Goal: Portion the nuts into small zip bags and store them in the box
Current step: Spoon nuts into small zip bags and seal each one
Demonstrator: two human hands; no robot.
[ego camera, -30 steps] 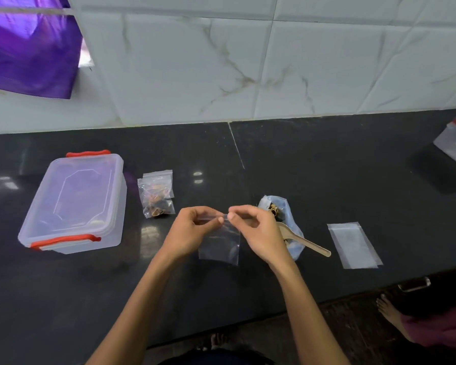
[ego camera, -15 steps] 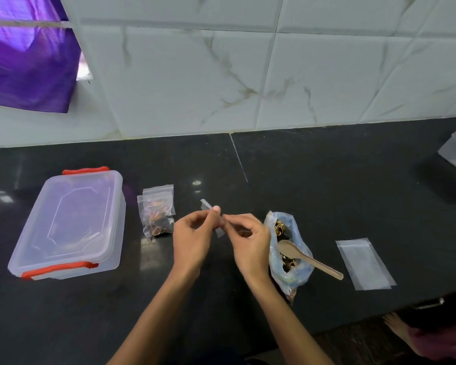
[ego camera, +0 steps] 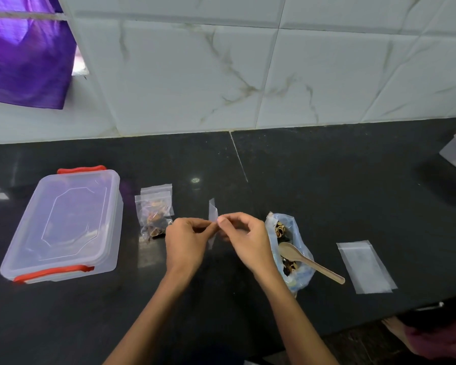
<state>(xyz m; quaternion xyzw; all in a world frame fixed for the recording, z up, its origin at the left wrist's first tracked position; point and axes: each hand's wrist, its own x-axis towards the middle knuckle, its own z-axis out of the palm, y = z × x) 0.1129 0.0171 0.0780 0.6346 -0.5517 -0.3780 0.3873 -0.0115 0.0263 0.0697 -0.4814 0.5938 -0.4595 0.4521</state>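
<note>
Clear plastic zip bag (ego camera: pixel 212 216) stands edge-on, pinched between left hand (ego camera: pixel 186 242) and right hand (ego camera: pixel 248 239), each grip holding it.

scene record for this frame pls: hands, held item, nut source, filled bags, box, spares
left hand: pinches small clear empty zip bag
right hand: pinches the same bag
nut source: open bluish plastic bag of nuts, right of the hands
scoop: beige wooden spoon, bowl resting in that bag
filled bags: small nut-filled zip bags, between box and hands
box: clear plastic box with red latches, lid on
spares: flat empty zip bags, far right
</note>
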